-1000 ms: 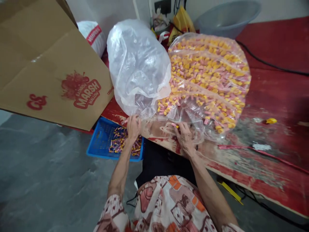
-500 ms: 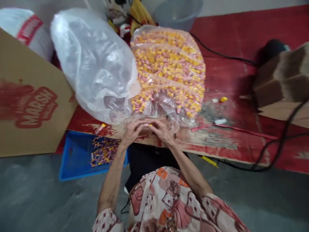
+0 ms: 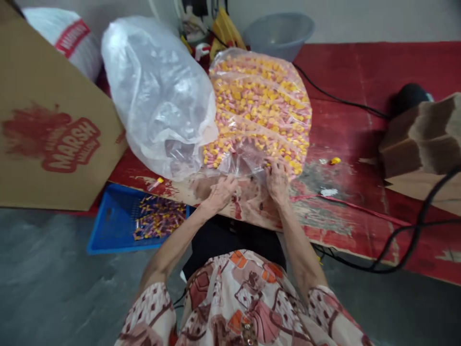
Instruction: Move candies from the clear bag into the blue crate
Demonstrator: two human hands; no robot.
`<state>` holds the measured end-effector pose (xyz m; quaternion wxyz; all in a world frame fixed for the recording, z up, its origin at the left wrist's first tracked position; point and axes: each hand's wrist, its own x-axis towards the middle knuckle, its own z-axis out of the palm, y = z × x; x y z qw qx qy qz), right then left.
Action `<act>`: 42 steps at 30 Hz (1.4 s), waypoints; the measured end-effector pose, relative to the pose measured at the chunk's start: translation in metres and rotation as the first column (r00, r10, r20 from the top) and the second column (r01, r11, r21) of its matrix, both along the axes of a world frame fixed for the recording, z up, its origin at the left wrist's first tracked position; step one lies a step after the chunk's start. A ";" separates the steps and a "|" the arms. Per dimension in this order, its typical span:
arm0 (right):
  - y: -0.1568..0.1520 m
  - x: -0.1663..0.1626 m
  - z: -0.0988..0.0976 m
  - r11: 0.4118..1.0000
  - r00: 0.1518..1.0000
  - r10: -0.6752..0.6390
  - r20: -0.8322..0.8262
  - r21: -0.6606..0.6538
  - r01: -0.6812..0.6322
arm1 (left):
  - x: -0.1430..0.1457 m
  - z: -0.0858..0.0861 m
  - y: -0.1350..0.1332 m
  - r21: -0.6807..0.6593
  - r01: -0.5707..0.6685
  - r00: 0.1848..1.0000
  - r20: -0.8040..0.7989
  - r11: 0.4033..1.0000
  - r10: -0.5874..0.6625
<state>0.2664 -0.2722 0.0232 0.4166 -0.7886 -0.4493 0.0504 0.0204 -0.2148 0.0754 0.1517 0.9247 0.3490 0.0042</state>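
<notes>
My left hand rests at the table's front edge, fingertips closed against the loose front edge of a clear plastic bag. My right hand reaches to the bag's front right part, fingers apart and bent down among small pink tubes with yellow caps. Whether a tube touches its fingertips is hard to make out. Several more capped tubes lie in a blue basket, below and left of my left hand. One loose tube with a yellow cap lies on the table left of that hand.
A translucent bag leans on the left, beside a cardboard box. Behind stands a grey basin. Brown cardboard and black cables are at the right. A loose yellow cap lies on the red table.
My hands were together with a small tube between them; now they are apart. The right has moved right and forward to the bag, the left to the bag's front edge. The view shifted slightly.
</notes>
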 end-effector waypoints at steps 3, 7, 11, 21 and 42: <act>0.009 0.005 -0.007 1.000 1.000 0.023 0.003 0.003 -0.023 | -0.005 0.002 0.010 -0.025 -0.035 0.998 0.042 0.999 0.036; 0.000 -0.024 0.002 0.984 0.989 -0.075 -0.128 0.149 0.094 | -0.020 0.000 0.029 -0.225 -0.090 0.967 0.213 0.970 0.139; -0.012 -0.077 0.009 0.983 0.958 0.046 -0.283 0.183 0.007 | -0.029 -0.002 0.031 -0.288 -0.185 0.899 0.337 0.939 0.281; -0.012 -0.114 -0.012 0.979 0.921 0.204 -0.332 0.082 -0.187 | -0.121 0.022 -0.010 0.136 -0.354 0.934 0.001 0.925 0.357; 0.012 -0.149 0.017 0.976 0.708 0.090 -0.700 0.203 0.076 | -0.079 -0.001 0.083 -0.679 -0.394 0.481 0.422 0.620 0.768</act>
